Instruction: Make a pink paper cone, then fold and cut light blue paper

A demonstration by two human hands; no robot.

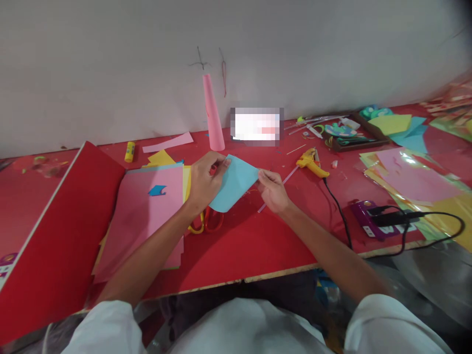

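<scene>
A light blue sheet of paper (pixel 235 183) is held above the red table (pixel 254 241) between both hands. My left hand (pixel 204 179) pinches its upper left edge with fingers closed. My right hand (pixel 272 189) pinches its right corner, also closed. Beneath the sheet lie scissors with orange and yellow handles (pixel 206 222). A thin white stick (pixel 285 178) lies on the table just by my right hand.
A pink paper stack (pixel 143 221) with a small blue scrap (pixel 157 190) lies at left beside a red board (pixel 62 231). A pink paper cone (pixel 213 115) stands at the wall. A yellow glue gun (pixel 311 162), its black cord (pixel 341 216), a purple power strip (pixel 368 219), a glue stick (pixel 129 151) and coloured sheets (pixel 413 179) are around.
</scene>
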